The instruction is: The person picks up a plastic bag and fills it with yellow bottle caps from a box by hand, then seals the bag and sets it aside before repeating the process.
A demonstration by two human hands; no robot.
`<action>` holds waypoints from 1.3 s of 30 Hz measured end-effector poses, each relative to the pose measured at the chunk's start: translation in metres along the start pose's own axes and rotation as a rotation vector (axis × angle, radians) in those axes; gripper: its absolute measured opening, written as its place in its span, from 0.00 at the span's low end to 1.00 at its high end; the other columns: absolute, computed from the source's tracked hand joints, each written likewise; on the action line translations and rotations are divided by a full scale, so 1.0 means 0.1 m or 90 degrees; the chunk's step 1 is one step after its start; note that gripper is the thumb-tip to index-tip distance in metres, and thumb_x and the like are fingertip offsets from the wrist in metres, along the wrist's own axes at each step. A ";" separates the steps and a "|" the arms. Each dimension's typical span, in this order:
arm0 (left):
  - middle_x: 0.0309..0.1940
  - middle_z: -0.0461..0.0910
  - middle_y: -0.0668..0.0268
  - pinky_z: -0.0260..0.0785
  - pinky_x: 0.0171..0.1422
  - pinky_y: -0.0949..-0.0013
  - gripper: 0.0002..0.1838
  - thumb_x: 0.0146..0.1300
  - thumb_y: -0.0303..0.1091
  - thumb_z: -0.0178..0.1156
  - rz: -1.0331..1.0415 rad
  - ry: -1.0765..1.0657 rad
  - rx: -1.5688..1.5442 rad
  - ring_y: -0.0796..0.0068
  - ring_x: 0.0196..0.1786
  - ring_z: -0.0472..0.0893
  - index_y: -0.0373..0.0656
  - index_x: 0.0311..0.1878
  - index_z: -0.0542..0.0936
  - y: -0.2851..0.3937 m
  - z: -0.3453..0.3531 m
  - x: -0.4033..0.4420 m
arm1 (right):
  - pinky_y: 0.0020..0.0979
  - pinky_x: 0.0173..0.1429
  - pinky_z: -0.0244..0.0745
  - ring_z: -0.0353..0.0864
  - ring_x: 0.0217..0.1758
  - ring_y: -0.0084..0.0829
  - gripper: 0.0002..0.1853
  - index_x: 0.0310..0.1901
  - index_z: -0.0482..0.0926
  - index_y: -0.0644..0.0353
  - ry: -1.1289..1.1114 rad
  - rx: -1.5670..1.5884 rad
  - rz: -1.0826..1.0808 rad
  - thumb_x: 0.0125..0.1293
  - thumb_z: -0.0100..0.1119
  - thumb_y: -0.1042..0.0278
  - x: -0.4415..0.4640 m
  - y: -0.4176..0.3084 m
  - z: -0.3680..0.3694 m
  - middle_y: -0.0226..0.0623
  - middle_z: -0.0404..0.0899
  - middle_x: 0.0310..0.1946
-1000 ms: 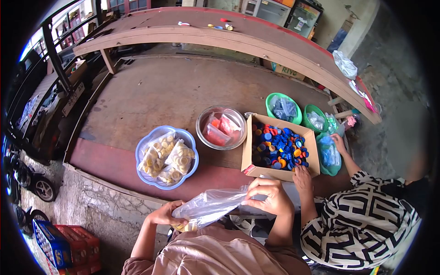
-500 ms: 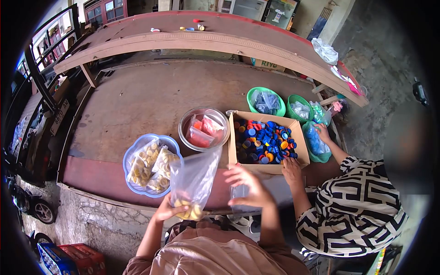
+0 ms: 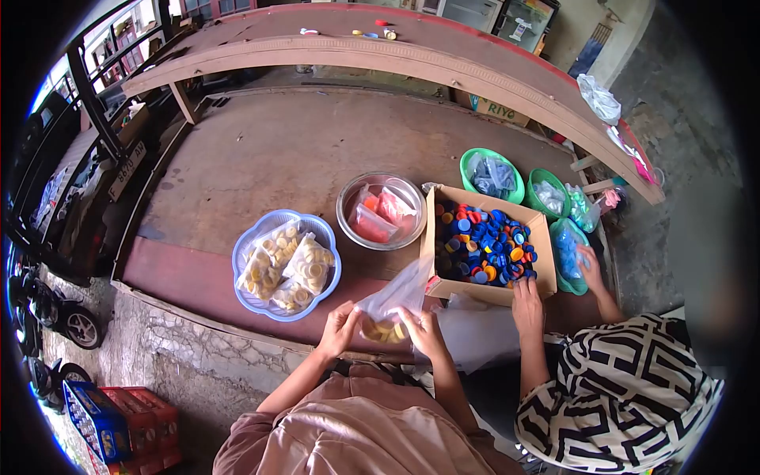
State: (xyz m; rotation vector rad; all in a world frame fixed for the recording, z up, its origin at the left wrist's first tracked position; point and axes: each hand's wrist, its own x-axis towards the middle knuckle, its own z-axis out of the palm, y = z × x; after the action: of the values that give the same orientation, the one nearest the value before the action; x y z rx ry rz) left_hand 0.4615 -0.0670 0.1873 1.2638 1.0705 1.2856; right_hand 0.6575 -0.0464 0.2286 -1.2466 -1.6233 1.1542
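Fingers (image 3: 343,320) pinch a filmy, translucent plastic bag (image 3: 396,298).

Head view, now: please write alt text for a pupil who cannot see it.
A person's left hand and right hand hold a clear plastic bag with yellowish caps at its bottom. Beyond, on a table, stand a light-blue basket, a metal bowl and a cardboard box of colourful caps; a co-worker is at right.
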 end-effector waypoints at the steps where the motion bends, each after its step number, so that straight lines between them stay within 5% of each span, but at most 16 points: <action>1: 0.24 0.68 0.70 0.59 0.34 0.77 0.10 0.67 0.28 0.48 0.050 0.010 0.006 0.85 0.30 0.65 0.33 0.30 0.72 -0.01 -0.01 0.03 | 0.25 0.30 0.68 0.74 0.24 0.16 0.12 0.36 0.80 0.67 -0.004 0.022 -0.005 0.66 0.53 0.65 0.03 -0.09 -0.01 0.36 0.79 0.19; 4: 0.26 0.70 0.71 0.61 0.36 0.77 0.10 0.66 0.27 0.48 -0.040 0.022 -0.082 0.85 0.31 0.67 0.35 0.30 0.72 -0.12 -0.10 0.04 | 0.24 0.28 0.64 0.68 0.23 0.13 0.13 0.35 0.81 0.65 -0.027 0.061 -0.091 0.67 0.51 0.64 0.08 -0.22 -0.04 0.26 0.73 0.16; 6: 0.29 0.73 0.68 0.65 0.38 0.78 0.08 0.65 0.27 0.50 -0.086 0.017 -0.142 0.85 0.34 0.70 0.36 0.30 0.73 0.18 -0.07 0.04 | 0.25 0.36 0.69 0.75 0.31 0.18 0.16 0.34 0.82 0.66 -0.089 0.050 0.014 0.69 0.48 0.62 0.09 0.09 -0.11 0.33 0.80 0.25; 9: 0.26 0.75 0.68 0.67 0.37 0.77 0.08 0.65 0.30 0.53 0.067 0.165 -0.059 0.84 0.32 0.73 0.36 0.30 0.73 0.32 0.11 0.12 | 0.23 0.39 0.67 0.73 0.33 0.17 0.17 0.37 0.80 0.67 -0.134 0.021 0.049 0.70 0.46 0.61 0.11 0.07 -0.11 0.30 0.77 0.26; 11: 0.22 0.75 0.70 0.67 0.37 0.76 0.09 0.64 0.33 0.56 0.027 0.114 0.045 0.83 0.29 0.74 0.36 0.32 0.75 0.42 0.05 0.15 | 0.24 0.28 0.60 0.62 0.24 0.12 0.15 0.39 0.79 0.66 -0.133 -0.002 0.048 0.69 0.49 0.61 0.11 0.06 -0.04 0.23 0.67 0.19; 13: 0.23 0.76 0.69 0.67 0.36 0.75 0.10 0.64 0.35 0.56 -0.057 0.057 0.058 0.83 0.29 0.74 0.37 0.33 0.75 0.32 -0.07 0.21 | 0.23 0.37 0.69 0.73 0.32 0.16 0.14 0.41 0.78 0.67 -0.109 0.090 0.019 0.67 0.52 0.63 0.13 0.11 0.05 0.29 0.78 0.26; 15: 0.24 0.77 0.69 0.67 0.35 0.75 0.12 0.67 0.35 0.52 -0.019 0.009 0.050 0.82 0.29 0.74 0.37 0.33 0.76 0.30 -0.13 0.32 | 0.23 0.42 0.71 0.78 0.36 0.19 0.13 0.42 0.78 0.67 -0.039 0.102 -0.056 0.66 0.53 0.64 0.19 0.10 0.11 0.33 0.81 0.32; 19: 0.32 0.77 0.65 0.67 0.42 0.73 0.07 0.65 0.29 0.52 0.137 -0.029 0.084 0.78 0.36 0.75 0.35 0.37 0.76 0.44 -0.19 0.52 | 0.23 0.46 0.72 0.77 0.38 0.20 0.08 0.41 0.79 0.68 -0.029 0.126 0.023 0.65 0.54 0.73 0.29 -0.22 -0.04 0.34 0.80 0.34; 21: 0.34 0.76 0.64 0.67 0.46 0.73 0.05 0.63 0.26 0.53 0.227 0.014 0.097 0.76 0.39 0.76 0.35 0.39 0.76 0.81 -0.14 0.55 | 0.24 0.43 0.72 0.77 0.35 0.21 0.07 0.39 0.78 0.69 0.002 0.037 -0.087 0.64 0.55 0.75 0.36 -0.13 -0.08 0.35 0.80 0.32; 23: 0.35 0.78 0.61 0.68 0.48 0.70 0.06 0.57 0.23 0.57 0.162 0.067 0.020 0.71 0.39 0.77 0.36 0.39 0.77 0.84 -0.17 0.50 | 0.24 0.42 0.72 0.77 0.34 0.21 0.07 0.39 0.78 0.70 0.017 0.009 -0.105 0.63 0.55 0.75 0.35 -0.23 -0.12 0.35 0.79 0.31; 27: 0.32 0.79 0.60 0.69 0.44 0.68 0.04 0.54 0.23 0.59 0.267 -0.069 0.216 0.65 0.37 0.79 0.37 0.34 0.76 1.17 -0.35 0.53 | 0.26 0.38 0.70 0.76 0.32 0.24 0.10 0.39 0.79 0.63 0.044 0.071 -0.272 0.56 0.63 0.71 0.39 -0.38 -0.15 0.36 0.80 0.31; 29: 0.31 0.79 0.60 0.70 0.43 0.68 0.04 0.54 0.23 0.59 0.234 -0.058 0.213 0.66 0.36 0.79 0.37 0.33 0.75 1.24 -0.34 0.49 | 0.30 0.49 0.73 0.80 0.44 0.31 0.21 0.47 0.76 0.62 0.016 0.017 -0.227 0.49 0.69 0.72 0.35 -0.52 -0.09 0.40 0.81 0.37; 35: 0.20 0.78 0.65 0.70 0.36 0.65 0.12 0.47 0.27 0.65 0.315 -0.164 0.515 0.65 0.27 0.78 0.46 0.38 0.82 1.56 -0.55 0.46 | 0.28 0.42 0.74 0.81 0.37 0.31 0.13 0.40 0.79 0.63 -0.179 -0.001 -0.126 0.49 0.61 0.82 0.30 -0.27 -0.11 0.39 0.81 0.33; 38: 0.20 0.78 0.64 0.70 0.35 0.64 0.12 0.46 0.26 0.65 0.279 -0.223 0.503 0.65 0.27 0.78 0.45 0.38 0.82 1.76 -0.59 0.39 | 0.27 0.40 0.72 0.79 0.36 0.30 0.15 0.39 0.79 0.64 -0.241 0.009 -0.182 0.47 0.58 0.84 0.34 -0.33 -0.21 0.37 0.79 0.31; 39: 0.27 0.82 0.64 0.71 0.39 0.67 0.14 0.45 0.22 0.64 0.226 -0.245 0.502 0.67 0.29 0.79 0.45 0.38 0.84 1.84 -0.60 0.36 | 0.27 0.39 0.72 0.78 0.35 0.30 0.15 0.39 0.78 0.65 -0.256 0.011 -0.195 0.46 0.57 0.85 0.36 -0.33 -0.24 0.37 0.78 0.31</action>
State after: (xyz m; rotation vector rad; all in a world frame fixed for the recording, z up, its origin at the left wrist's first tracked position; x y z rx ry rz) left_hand 0.3912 -0.0484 0.3702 2.2715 1.1335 0.8044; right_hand 0.6628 -0.0102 0.2692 -0.7457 -2.0093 1.2709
